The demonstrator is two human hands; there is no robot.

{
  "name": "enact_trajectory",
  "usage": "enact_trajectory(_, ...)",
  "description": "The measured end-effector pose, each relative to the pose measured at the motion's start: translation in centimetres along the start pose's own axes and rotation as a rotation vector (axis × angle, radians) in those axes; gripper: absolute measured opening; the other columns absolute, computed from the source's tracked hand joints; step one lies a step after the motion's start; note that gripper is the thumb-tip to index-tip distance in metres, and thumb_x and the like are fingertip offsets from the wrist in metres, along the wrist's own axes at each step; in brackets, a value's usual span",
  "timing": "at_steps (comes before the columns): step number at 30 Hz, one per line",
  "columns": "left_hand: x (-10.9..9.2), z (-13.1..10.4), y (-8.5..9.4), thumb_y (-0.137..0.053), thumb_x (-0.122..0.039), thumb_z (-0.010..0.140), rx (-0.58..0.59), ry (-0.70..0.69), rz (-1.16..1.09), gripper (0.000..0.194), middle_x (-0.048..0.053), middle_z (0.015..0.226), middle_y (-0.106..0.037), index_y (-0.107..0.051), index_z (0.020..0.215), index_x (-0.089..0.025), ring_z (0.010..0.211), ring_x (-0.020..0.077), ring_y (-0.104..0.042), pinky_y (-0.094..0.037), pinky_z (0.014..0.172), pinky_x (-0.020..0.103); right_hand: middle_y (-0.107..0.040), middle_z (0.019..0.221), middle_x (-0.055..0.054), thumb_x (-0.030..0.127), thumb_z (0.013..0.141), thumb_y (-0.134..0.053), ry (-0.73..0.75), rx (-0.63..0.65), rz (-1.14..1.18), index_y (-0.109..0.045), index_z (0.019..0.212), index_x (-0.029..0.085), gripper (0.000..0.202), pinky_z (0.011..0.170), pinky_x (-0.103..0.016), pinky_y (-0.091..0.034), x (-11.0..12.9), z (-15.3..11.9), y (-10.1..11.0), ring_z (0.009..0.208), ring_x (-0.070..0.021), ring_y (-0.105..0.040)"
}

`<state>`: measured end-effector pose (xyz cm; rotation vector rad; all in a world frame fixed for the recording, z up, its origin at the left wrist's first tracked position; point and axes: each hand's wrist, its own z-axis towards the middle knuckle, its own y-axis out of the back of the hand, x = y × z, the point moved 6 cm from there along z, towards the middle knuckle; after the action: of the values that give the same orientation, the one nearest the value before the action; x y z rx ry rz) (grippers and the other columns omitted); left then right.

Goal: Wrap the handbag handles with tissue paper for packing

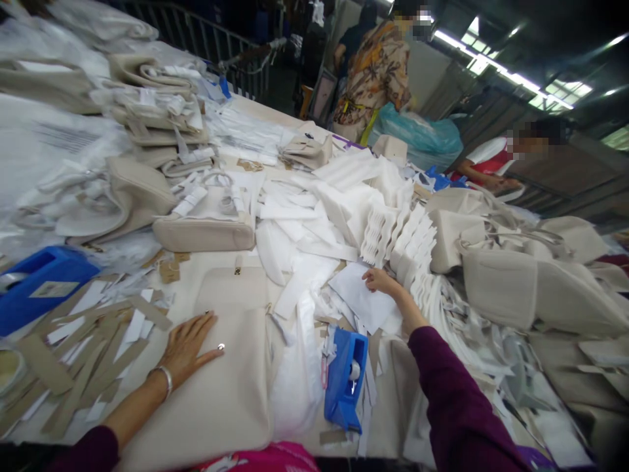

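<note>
A beige handbag (230, 387) lies flat in front of me, its flap with a small gold clasp pointing away. My left hand (189, 344) rests on the bag with its fingers stretched out. Farther right, my right hand (381, 282) is over a white sheet (366, 301), fingers curled, the index finger and thumb close together at its upper edge. Whether the sheet is pinched between them I cannot make out. White wavy foam pieces (398, 236) stand just beyond that hand. A blue tape dispenser (346, 380) sits between my forearms, to the right of the bag.
Cardboard strips (93, 354) and another blue tape dispenser (44, 288) lie at the left. Beige handbags (206, 229) are stacked at the back left, and more bags (501, 282) are heaped at the right. Co-workers (376, 72) stand beyond the table.
</note>
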<state>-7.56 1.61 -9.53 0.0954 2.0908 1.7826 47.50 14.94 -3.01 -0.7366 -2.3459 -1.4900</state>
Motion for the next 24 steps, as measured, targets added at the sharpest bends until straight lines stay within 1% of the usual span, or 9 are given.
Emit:
enact_trajectory(2, -0.1, -0.1, 0.1, -0.044, -0.063, 0.077, 0.007, 0.006, -0.02, 0.073, 0.012, 0.142, -0.041, -0.042, 0.135, -0.019, 0.127, 0.0305, -0.037, -0.024, 0.102, 0.047, -0.058, 0.058, 0.001, 0.009, 0.06, -0.054, 0.001, 0.151, 0.11, -0.06, 0.089, 0.012, 0.029, 0.054, -0.024, -0.047, 1.5, -0.5, -0.3, 0.051, -0.0113, -0.055)
enact_trajectory(4, -0.1, -0.2, 0.0, -0.045, -0.063, 0.077, 0.011, 0.006, -0.04, 0.072, 0.012, 0.142, -0.041, -0.042, 0.135, -0.019, 0.128, 0.0302, -0.035, -0.022, 0.103, 0.047, -0.058, 0.059, 0.001, 0.012, 0.06, -0.056, -0.046, 0.286, 0.255, -0.06, 0.089, 0.013, 0.03, 0.056, -0.026, -0.049, 2.7, -1.2, -0.6, 0.052, -0.0114, -0.056)
enact_trajectory(7, 0.0, -0.3, -0.1, -0.045, -0.062, 0.078, 0.01, -0.001, -0.065, 0.074, 0.012, 0.144, -0.038, -0.04, 0.136, -0.016, 0.129, 0.0301, -0.032, -0.02, 0.104, 0.046, -0.053, 0.055, 0.003, 0.014, 0.056, -0.059, -0.148, 0.364, 0.338, -0.058, 0.086, 0.012, 0.03, 0.055, -0.027, -0.047, 4.5, -2.2, -0.8, 0.051, -0.011, -0.053)
enact_trajectory(9, 0.0, -0.4, -0.2, -0.045, -0.063, 0.078, 0.01, -0.005, -0.089, 0.075, 0.013, 0.144, -0.037, -0.039, 0.136, -0.015, 0.13, 0.03, -0.031, -0.018, 0.105, 0.046, -0.053, 0.058, 0.003, 0.016, 0.056, -0.061, -0.097, 0.379, 0.391, -0.057, 0.087, 0.013, 0.031, 0.055, -0.026, -0.046, 6.9, -2.9, -1.2, 0.052, -0.0105, -0.052)
enact_trajectory(12, -0.3, -0.7, 0.1, -0.046, -0.064, 0.077, 0.024, 0.004, -0.134, 0.076, 0.013, 0.144, -0.036, -0.038, 0.136, -0.016, 0.131, 0.0303, -0.028, -0.016, 0.105, 0.046, -0.055, 0.067, 0.002, 0.021, 0.058, -0.064, 0.11, 0.442, 0.486, -0.057, 0.093, 0.014, 0.036, 0.059, -0.025, -0.045, 12.5, -4.6, -2.9, 0.059, -0.0104, -0.052)
enact_trajectory(15, -0.7, -1.0, 0.6, -0.052, -0.062, 0.076, 0.056, 0.022, -0.178, 0.079, 0.015, 0.145, -0.034, -0.037, 0.137, -0.015, 0.132, 0.031, -0.026, -0.015, 0.106, 0.045, -0.054, 0.069, 0.001, 0.025, 0.064, -0.062, 0.277, 0.502, 0.422, -0.057, 0.094, 0.015, 0.033, 0.062, -0.025, -0.044, 18.8, -7.0, -6.4, 0.063, -0.0115, -0.051)
enact_trajectory(18, -0.8, -1.2, 0.7, -0.054, -0.061, 0.075, 0.075, 0.033, -0.199, 0.079, 0.015, 0.145, -0.033, -0.037, 0.137, -0.014, 0.132, 0.0319, -0.023, -0.014, 0.106, 0.046, -0.055, 0.071, 0.0, 0.023, 0.07, -0.056, 0.458, 0.551, 0.284, -0.056, 0.092, 0.017, 0.023, 0.065, -0.025, -0.042, 24.8, -9.7, -11.4, 0.066, -0.0121, -0.051)
enact_trajectory(21, -0.8, -1.4, 0.8, -0.056, -0.059, 0.074, 0.055, 0.034, -0.24, 0.076, 0.015, 0.144, -0.034, -0.04, 0.134, -0.016, 0.132, 0.0335, -0.022, -0.014, 0.106, 0.049, -0.058, 0.074, 0.0, 0.015, 0.075, -0.047, 0.687, 0.501, 0.067, -0.056, 0.093, 0.018, 0.021, 0.068, -0.024, -0.04, 29.7, -12.6, -17.0, 0.069, -0.0124, -0.053)
enact_trajectory(24, -0.4, -1.8, 0.9, -0.06, -0.051, 0.075, 0.01, 0.053, -0.384, 0.061, 0.015, 0.139, -0.04, -0.05, 0.126, -0.018, 0.129, 0.034, -0.026, -0.016, 0.107, 0.049, -0.063, 0.083, -0.002, 0.009, 0.079, -0.04, 0.84, 0.409, -0.158, -0.055, 0.1, 0.019, 0.028, 0.073, -0.026, -0.038, 32.7, -14.5, -22.2, 0.076, -0.014, -0.056)
